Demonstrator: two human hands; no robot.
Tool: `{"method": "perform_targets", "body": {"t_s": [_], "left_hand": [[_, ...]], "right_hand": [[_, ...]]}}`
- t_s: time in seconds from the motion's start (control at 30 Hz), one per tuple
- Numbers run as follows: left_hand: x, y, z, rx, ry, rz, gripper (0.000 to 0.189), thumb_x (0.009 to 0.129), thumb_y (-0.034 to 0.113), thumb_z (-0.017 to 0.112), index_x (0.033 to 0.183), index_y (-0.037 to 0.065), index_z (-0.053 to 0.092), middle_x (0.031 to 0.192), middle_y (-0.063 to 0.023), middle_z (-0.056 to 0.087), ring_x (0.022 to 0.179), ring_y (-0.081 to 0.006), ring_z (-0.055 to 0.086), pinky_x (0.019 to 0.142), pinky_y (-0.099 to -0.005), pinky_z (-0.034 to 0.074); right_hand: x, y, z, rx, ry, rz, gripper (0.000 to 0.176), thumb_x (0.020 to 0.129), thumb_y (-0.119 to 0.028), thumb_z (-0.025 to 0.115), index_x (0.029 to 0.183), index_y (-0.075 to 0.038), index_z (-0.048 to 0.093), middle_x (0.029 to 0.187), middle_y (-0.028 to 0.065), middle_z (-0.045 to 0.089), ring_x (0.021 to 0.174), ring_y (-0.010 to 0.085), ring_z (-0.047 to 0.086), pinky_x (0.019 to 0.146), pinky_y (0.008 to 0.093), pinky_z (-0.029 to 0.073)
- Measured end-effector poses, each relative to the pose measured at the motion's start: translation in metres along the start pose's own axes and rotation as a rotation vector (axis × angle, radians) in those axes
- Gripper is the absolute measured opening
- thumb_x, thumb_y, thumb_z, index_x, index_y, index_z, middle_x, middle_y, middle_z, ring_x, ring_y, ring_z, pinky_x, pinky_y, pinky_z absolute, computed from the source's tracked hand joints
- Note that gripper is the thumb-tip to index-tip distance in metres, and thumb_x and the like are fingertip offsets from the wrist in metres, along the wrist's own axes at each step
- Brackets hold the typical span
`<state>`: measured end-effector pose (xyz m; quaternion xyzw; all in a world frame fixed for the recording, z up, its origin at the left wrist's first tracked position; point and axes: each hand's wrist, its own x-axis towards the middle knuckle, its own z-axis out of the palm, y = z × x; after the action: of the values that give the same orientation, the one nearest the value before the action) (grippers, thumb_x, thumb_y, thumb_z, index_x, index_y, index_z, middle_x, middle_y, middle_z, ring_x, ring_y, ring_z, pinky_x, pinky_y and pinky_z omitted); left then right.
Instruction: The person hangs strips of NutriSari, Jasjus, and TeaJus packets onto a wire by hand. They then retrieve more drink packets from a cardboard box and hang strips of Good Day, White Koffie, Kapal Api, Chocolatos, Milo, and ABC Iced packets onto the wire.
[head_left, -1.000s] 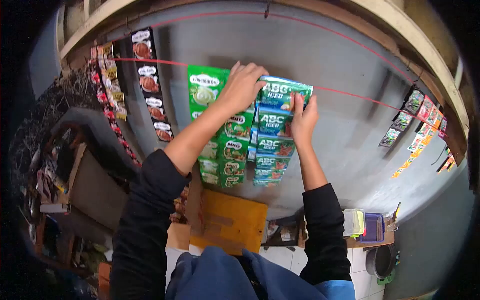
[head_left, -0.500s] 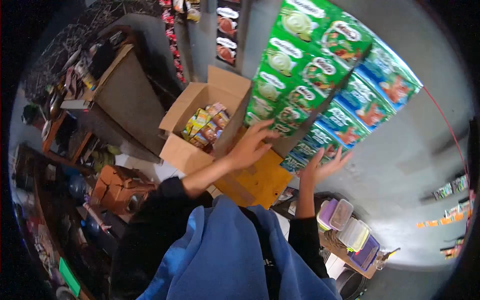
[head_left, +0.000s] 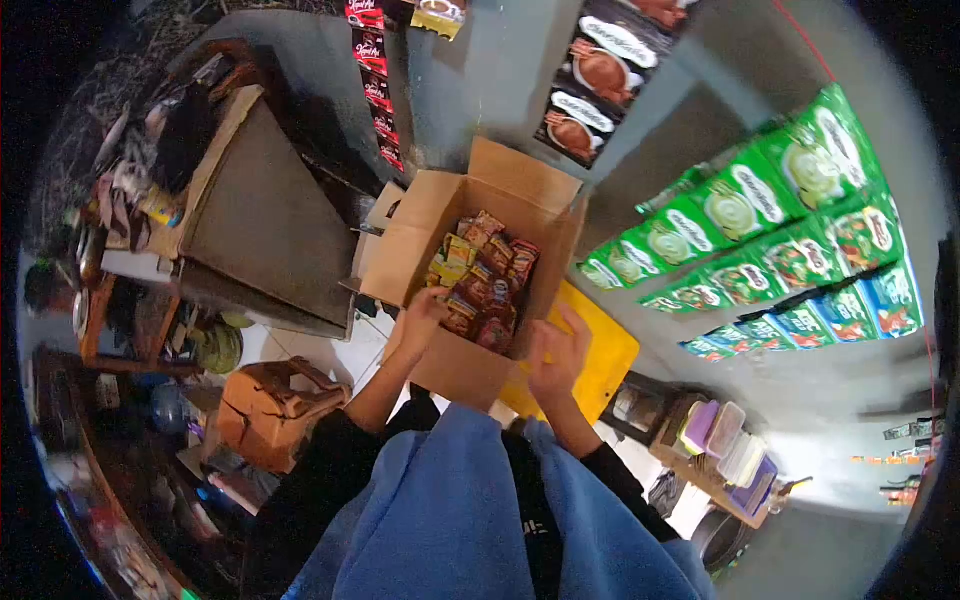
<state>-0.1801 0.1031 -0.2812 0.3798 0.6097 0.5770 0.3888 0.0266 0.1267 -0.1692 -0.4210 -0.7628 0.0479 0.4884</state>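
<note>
An open cardboard box (head_left: pixel 410 240) stands in front of me, its flaps folded outward. Several small packets (head_left: pixel 490 268) in yellow, brown and red wrappers lie inside it. My left hand (head_left: pixel 422 318) is at the near left edge of the box, fingers loosely spread and overlapping the packets in this view. To the right, my right hand (head_left: pixel 558 358) is raised beside the near right side of the box, its fingers apart and nothing in them. Under and beside the box shows a yellow surface (head_left: pixel 605 345).
Strips of green sachets (head_left: pixel 735 215) hang on the wall at right, with blue-green sachets (head_left: pixel 805 325) below. Dark sachets (head_left: pixel 600 75) and red sachets (head_left: pixel 372 75) hang behind the box. An orange-brown container (head_left: pixel 275 410) stands at left, plastic containers (head_left: pixel 725 430) at lower right.
My view has swung toward the box, which now sits more central. Both hands have moved from the hanging sachets to the box's near side. The sachet strips now appear farther right.
</note>
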Motion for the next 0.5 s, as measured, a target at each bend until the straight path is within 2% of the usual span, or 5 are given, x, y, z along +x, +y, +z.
{"method": "perform_targets", "body": {"t_s": [0.1, 0.27, 0.3, 0.4, 0.5], "left_hand": [[0.035, -0.041, -0.018, 0.146, -0.117, 0.155, 0.031, 0.072, 0.001, 0.048, 0.103, -0.001, 0.048, 0.078, -0.0066, 0.050, 0.066, -0.0141, 0.049, 0.063, -0.0262, 0.043], [0.102, -0.047, -0.012, 0.396, -0.545, -0.484, 0.032, 0.078, 0.010, 0.050, 0.108, 0.001, 0.046, 0.080, -0.0110, 0.052, 0.071, -0.0196, 0.051, 0.063, -0.0337, 0.042], [0.110, -0.064, -0.003, 0.397, -0.561, -0.487, 0.032, 0.078, 0.010, 0.050, 0.108, 0.001, 0.046, 0.080, -0.0110, 0.052, 0.071, -0.0196, 0.051, 0.063, -0.0337, 0.042], [0.111, -0.108, 0.017, 0.539, -0.548, -0.547, 0.056, 0.079, 0.015, 0.054, 0.125, 0.001, 0.027, 0.109, -0.0187, 0.045, 0.092, -0.0282, 0.048, 0.076, -0.0395, 0.042], [0.108, -0.126, 0.033, 0.886, -0.635, -0.566, 0.067, 0.078, 0.017, 0.057, 0.129, 0.000, 0.017, 0.118, -0.0203, 0.037, 0.100, -0.0299, 0.044, 0.080, -0.0407, 0.041]], "right_hand": [[0.017, -0.019, 0.072, 0.149, -0.195, -0.023, 0.015, 0.072, -0.002, 0.052, 0.086, -0.004, 0.054, 0.100, 0.0139, 0.052, 0.092, 0.0319, 0.049, 0.079, 0.0395, 0.039], [-0.089, 0.145, 0.222, -0.178, -0.630, 0.746, 0.019, 0.072, -0.008, 0.055, 0.091, -0.006, 0.056, 0.098, 0.0100, 0.054, 0.084, 0.0307, 0.053, 0.073, 0.0417, 0.043], [-0.125, 0.198, 0.268, -0.452, -1.034, 1.181, 0.025, 0.074, -0.019, 0.057, 0.092, -0.001, 0.056, 0.084, 0.0145, 0.058, 0.081, 0.0297, 0.054, 0.066, 0.0404, 0.046], [-0.189, 0.264, 0.260, -0.290, -0.719, 1.136, 0.043, 0.076, -0.028, 0.056, 0.109, -0.002, 0.048, 0.103, 0.0163, 0.052, 0.097, 0.0333, 0.049, 0.081, 0.0424, 0.041], [-0.112, 0.185, 0.234, -0.192, -0.693, 1.190, 0.058, 0.075, -0.039, 0.056, 0.115, 0.000, 0.042, 0.112, 0.0205, 0.047, 0.104, 0.0350, 0.045, 0.086, 0.0431, 0.038]]}}
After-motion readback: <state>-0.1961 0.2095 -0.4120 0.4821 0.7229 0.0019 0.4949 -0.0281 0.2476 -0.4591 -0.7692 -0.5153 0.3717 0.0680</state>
